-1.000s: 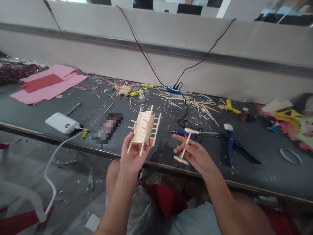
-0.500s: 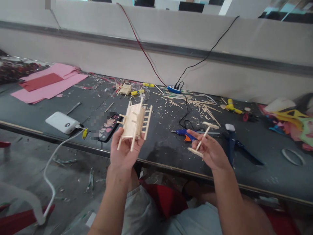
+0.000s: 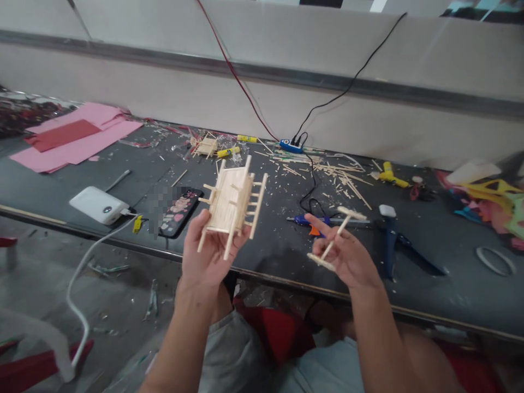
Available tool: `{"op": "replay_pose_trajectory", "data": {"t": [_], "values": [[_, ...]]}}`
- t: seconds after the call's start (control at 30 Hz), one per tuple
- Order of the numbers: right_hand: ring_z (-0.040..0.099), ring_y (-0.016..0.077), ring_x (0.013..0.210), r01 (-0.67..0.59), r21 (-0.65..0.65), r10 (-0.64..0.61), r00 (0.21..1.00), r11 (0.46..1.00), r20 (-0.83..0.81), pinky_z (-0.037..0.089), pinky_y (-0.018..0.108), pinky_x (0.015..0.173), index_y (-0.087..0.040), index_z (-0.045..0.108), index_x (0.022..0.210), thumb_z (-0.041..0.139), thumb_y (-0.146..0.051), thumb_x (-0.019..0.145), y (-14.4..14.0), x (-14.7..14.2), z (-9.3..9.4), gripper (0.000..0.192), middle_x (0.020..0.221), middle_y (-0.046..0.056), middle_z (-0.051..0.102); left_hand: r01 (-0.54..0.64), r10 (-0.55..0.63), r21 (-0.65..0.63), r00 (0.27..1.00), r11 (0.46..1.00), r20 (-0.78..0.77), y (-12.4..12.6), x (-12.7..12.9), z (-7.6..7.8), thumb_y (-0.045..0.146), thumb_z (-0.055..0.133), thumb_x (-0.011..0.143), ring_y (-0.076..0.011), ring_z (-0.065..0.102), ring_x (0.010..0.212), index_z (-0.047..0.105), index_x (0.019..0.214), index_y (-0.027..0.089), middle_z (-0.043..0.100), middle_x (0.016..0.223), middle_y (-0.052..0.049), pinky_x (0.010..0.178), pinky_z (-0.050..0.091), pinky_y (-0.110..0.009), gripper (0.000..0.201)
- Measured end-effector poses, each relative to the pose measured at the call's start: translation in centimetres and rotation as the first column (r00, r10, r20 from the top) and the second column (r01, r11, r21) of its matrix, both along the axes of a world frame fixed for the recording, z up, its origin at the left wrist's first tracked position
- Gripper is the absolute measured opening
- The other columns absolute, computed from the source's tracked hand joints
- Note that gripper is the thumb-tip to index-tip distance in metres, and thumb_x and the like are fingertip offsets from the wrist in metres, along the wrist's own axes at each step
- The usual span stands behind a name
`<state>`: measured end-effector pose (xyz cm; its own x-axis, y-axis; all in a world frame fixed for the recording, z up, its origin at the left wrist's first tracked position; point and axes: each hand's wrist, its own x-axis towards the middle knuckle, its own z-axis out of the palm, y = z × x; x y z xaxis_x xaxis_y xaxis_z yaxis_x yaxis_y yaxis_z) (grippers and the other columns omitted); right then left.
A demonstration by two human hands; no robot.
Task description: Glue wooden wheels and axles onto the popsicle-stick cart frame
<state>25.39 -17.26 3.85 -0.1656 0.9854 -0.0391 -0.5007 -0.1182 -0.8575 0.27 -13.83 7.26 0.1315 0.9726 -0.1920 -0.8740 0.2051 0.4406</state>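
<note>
While the left hand grasps the stick frame from below, fingers curled around its lower legs, the frame sits tilted above the table edge. Right hand pinches a small stick axle between thumb and fingers, well apart from the frame. Behind it lie a glue gun and pliers; a phone and power bank lie to the left.
</note>
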Motion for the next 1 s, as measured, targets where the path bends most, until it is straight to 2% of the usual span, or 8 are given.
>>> {"op": "replay_pose_trajectory", "data": {"t": [0.13,0.33,0.4,0.53,0.83,1.0], "values": [[0.065,0.0147,0.069,-0.151,0.020,0.151,0.987,0.988,-0.055,0.052,0.029,0.058,-0.020,0.067,0.075,0.065,-0.032,0.075,0.1,-3.0,0.3,0.013,0.131,0.008,0.049,0.198,-0.194,-0.044,0.979,0.979,0.068,-0.9,1.8,-0.3,0.026,0.041,0.086,-0.0225,0.067,0.082,0.058,0.102,0.016,0.071,0.093,-0.007,0.071,0.057,-0.038,0.026],[0.067,0.0190,0.072,-0.287,0.081,0.298,0.932,0.955,-0.206,0.053,0.031,0.060,-0.021,0.067,0.076,0.067,-0.033,0.073,-0.1,-4.9,-0.5,0.013,0.089,0.004,0.067,0.359,-0.348,-0.077,0.929,0.930,0.128,-1.2,2.9,-0.1,0.025,0.035,0.089,-0.0225,0.068,0.071,0.061,0.094,0.010,0.072,0.083,-0.010,0.062,0.059,-0.039,0.031],[0.067,0.0182,0.069,-0.299,0.091,0.312,0.925,0.950,-0.220,0.053,0.029,0.057,-0.020,0.067,0.075,0.067,-0.033,0.073,-0.2,-4.9,-0.6,0.013,0.087,0.004,0.068,0.384,-0.372,-0.090,0.920,0.919,0.126,-1.2,2.8,-0.2,0.024,0.034,0.090,-0.0214,0.068,0.064,0.062,0.091,0.008,0.072,0.078,-0.010,0.056,0.059,-0.035,0.033],[0.067,0.0162,0.067,-0.292,0.068,0.299,0.931,0.954,-0.209,0.053,0.028,0.056,-0.018,0.066,0.074,0.068,-0.033,0.073,-0.4,-4.5,-0.7,0.015,0.106,0.006,0.065,0.371,-0.362,-0.116,0.928,0.921,0.094,-1.2,2.5,-0.3,0.024,0.037,0.090,-0.0185,0.066,0.052,0.063,0.085,0.007,0.071,0.067,-0.008,0.044,0.057,-0.026,0.032],[0.065,0.0143,0.061,-0.309,0.086,0.320,0.926,0.947,-0.199,0.052,0.026,0.055,-0.017,0.066,0.076,0.064,-0.028,0.077,-1.3,-3.8,-0.7,0.011,0.075,0.003,0.068,0.242,-0.237,-0.172,0.970,0.955,0.050,-0.8,2.7,-1.2,0.023,0.043,0.088,-0.0176,0.067,0.057,0.063,0.088,0.010,0.071,0.069,-0.004,0.046,0.058,-0.027,0.024],[0.065,0.0140,0.067,-0.200,0.034,0.203,0.965,0.979,-0.164,0.053,0.028,0.060,-0.019,0.066,0.075,0.066,-0.030,0.075,-1.1,-3.2,-0.9,0.011,0.095,0.004,0.066,0.229,-0.221,-0.189,0.973,0.955,0.063,-1.0,2.8,-1.3,0.023,0.045,0.086,-0.0175,0.067,0.056,0.063,0.086,0.011,0.071,0.067,-0.003,0.047,0.058,-0.027,0.021]]}}
